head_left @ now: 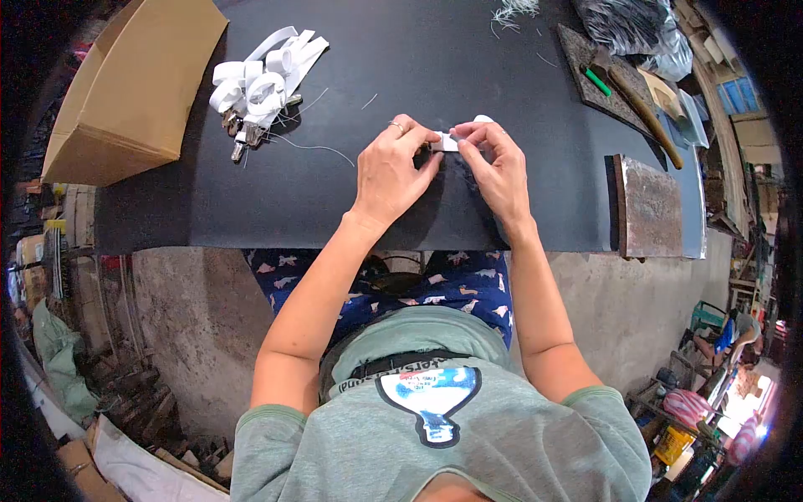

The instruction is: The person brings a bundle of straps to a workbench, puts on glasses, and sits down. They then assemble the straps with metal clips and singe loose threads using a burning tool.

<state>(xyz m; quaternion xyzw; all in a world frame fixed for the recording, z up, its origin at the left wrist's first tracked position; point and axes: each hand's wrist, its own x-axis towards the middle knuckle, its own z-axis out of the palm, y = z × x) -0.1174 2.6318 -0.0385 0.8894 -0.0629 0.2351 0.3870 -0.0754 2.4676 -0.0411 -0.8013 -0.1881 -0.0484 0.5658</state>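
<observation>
Both hands meet over the dark table, near the middle of its front half. My left hand (393,171) is closed, its thumb and fingers pinching the left end of a small white strip (449,143). On the strip's right end, my right hand (498,167) is closed too, with thumb and forefinger together. A rounded white bit shows just behind the right fingers. To the left lies a pile of white looped straps (266,90) with metal clips (251,132) at its lower end and loose threads beside it.
An open cardboard box (125,92) stands at the table's left. On the right are a dark board (581,63) with a wooden-handled tool (640,105) and green object (597,81), a rusty metal plate (652,207) and a plastic bag (627,25). White threads (513,12) lie at the back.
</observation>
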